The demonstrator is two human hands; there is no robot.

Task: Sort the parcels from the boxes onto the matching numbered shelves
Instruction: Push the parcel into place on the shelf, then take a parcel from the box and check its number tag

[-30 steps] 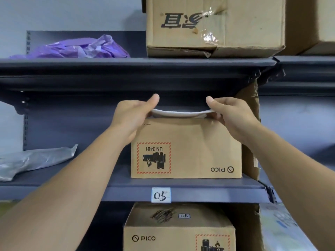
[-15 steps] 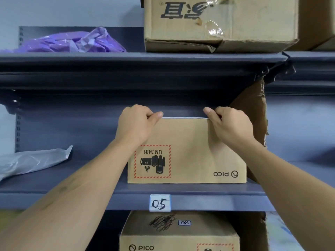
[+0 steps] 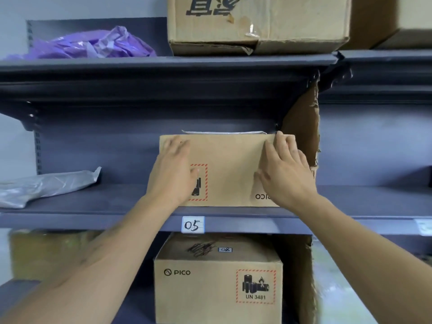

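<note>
Both the left hand (image 3: pixel 174 174) and right hand (image 3: pixel 284 174) lie spread flat against the box (image 3: pixel 230 169) on the shelf (image 3: pixel 93 206) labelled 05, a white parcel (image 3: pixel 223 132) showing on top.

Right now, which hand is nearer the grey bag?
Left. The left hand rests flat on the box front, right of the grey bag; the right hand is at the box's right end, farther off.

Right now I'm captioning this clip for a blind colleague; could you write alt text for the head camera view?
A person's left hand and right hand lie flat against the front of a brown cardboard box on the grey metal shelf labelled 05, with a thin white parcel showing above its top edge. A crumpled purple plastic bag lies on the shelf above.
</note>
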